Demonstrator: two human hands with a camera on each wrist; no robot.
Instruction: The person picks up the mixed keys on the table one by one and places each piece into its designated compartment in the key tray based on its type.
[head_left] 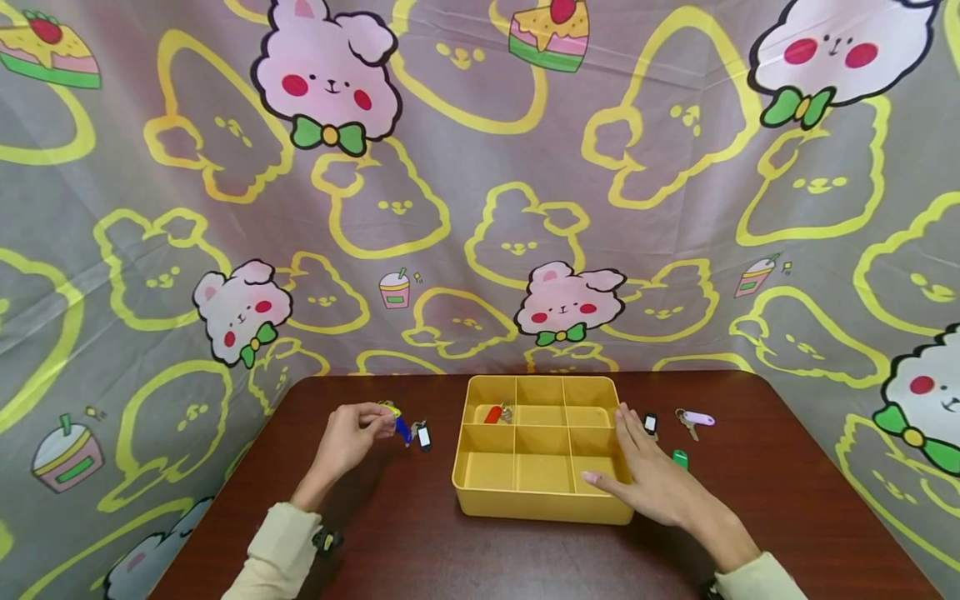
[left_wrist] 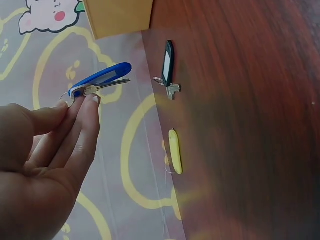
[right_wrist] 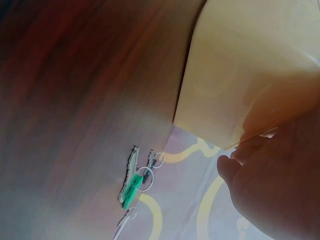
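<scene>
My left hand (head_left: 348, 437) pinches the ring of a blue key tag (left_wrist: 102, 75) between thumb and fingertips, above the table's left part. A key hangs from that ring beside the tag. Below lie a black-framed key tag (head_left: 424, 438) with a key and a yellow key tag (left_wrist: 175, 151). A yellow divided box (head_left: 543, 505) stands in the middle. My right hand (head_left: 660, 483) rests against its right side, fingers straight along the wall and thumb over the rim. A red key tag (head_left: 492, 414) with keys lies in the back left compartment.
Right of the box lie a black key tag (head_left: 650, 423), a pale purple key tag (head_left: 699, 418) with keys, and a green key tag (right_wrist: 132, 191) with a key. A patterned cloth (head_left: 465, 200) hangs behind the brown table (head_left: 390, 542).
</scene>
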